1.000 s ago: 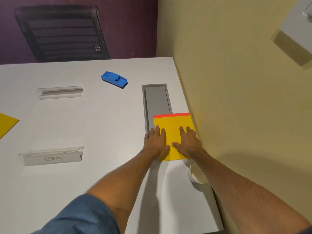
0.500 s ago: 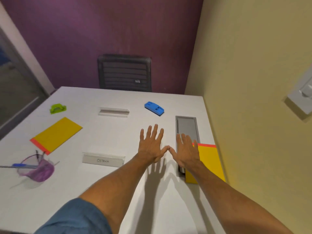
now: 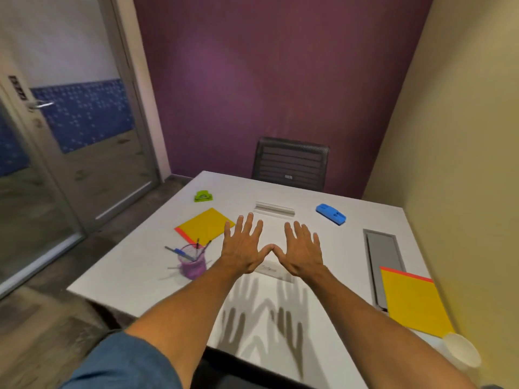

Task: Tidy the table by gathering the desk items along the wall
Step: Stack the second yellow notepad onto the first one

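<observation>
above the white table [image 3: 140, 279], i see my left hand [image 3: 243, 249] and right hand [image 3: 302, 252] spread flat, empty, thumbs touching, covering a clear acrylic nameplate [image 3: 276, 272], writing unreadable; yellow rectangular notepad with red edge [image 3: 414, 300] lies against the yellow wall [image 3: 463, 192].

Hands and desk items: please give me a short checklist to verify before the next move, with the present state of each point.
1. Both hands free: ok. Left hand and right hand are spread open, holding nothing.
2. One yellow notepad lies by the wall: ok.
3. Paper cup by the wall: ok.
4. Second yellow notepad, pen holder, green stapler gathered: not ok.
5. Blue stapler gathered: not ok.
6. Name stand under the hands reachable: ok, partly hidden.
</observation>
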### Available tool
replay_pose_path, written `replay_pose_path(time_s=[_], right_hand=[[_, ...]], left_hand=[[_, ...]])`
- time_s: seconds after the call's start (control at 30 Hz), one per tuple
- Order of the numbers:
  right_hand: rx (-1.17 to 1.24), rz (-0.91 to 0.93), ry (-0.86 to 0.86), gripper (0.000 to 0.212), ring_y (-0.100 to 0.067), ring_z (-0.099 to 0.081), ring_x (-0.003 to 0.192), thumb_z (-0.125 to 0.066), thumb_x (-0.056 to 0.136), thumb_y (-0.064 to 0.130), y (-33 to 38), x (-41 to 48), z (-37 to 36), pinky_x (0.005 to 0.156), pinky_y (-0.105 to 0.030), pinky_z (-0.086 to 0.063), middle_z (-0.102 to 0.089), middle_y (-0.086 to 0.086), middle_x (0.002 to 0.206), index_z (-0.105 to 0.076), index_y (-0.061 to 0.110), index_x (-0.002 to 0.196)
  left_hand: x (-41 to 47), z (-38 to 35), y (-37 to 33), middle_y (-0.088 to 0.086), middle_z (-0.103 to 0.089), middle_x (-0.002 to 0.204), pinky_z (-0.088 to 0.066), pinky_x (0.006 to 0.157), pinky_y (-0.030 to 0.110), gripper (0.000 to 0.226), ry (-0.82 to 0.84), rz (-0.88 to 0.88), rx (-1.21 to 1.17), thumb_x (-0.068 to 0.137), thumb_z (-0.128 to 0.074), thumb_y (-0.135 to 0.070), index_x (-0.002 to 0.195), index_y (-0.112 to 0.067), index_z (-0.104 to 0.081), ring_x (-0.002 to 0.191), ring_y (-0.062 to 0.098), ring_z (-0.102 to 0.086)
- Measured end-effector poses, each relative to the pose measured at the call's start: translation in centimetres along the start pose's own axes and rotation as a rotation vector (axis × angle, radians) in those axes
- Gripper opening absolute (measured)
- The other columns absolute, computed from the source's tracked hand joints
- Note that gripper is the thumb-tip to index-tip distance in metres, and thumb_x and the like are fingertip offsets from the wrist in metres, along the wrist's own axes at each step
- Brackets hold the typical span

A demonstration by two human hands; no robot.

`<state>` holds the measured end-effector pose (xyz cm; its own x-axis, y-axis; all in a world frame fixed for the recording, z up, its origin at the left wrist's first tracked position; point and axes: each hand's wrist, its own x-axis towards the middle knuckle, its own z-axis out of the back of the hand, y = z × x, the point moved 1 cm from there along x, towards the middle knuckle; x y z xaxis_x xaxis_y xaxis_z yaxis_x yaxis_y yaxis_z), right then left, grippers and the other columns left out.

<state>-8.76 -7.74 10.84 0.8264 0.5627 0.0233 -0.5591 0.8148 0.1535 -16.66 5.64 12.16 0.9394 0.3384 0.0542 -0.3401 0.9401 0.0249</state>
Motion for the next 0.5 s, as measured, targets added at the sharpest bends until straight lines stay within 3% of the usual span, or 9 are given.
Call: replay_pose_path(time_s=[0.27,0.5], right_hand=[[0.059,0.115,-0.064,0.077,-0.029,-0.006,0.150,-0.027,0.095,0.064,14.9,-3.5,1.3,0.119,-0.050,-0.005,-0.008,-0.010,0.163,-0.009,0.019,0.154],[0.097,0.170,-0.068,0.075,-0.030,-0.012,0.149,-0.034,0.095,0.060,22.2,-4.2,1.8,0.119,-0.051,-0.011,-0.013,-0.010,0.161,-0.014,0.017,0.153]], left_hand=[[-8.5,3.5,14.5,0.006,0.005,0.163,0.002,0.118,0.056,0.078,-0.057,0.074,-0.041,0.093,-0.020,-0.069,0.155,-0.024,-0.006,0.150,0.029,0.002],[-12.0,4.4,22.0,0.006,0.005,0.163,0.003,0.117,0.056,0.076,-0.044,0.144,-0.054,0.094,-0.023,-0.067,0.155,-0.025,-0.005,0.150,0.030,0.003]])
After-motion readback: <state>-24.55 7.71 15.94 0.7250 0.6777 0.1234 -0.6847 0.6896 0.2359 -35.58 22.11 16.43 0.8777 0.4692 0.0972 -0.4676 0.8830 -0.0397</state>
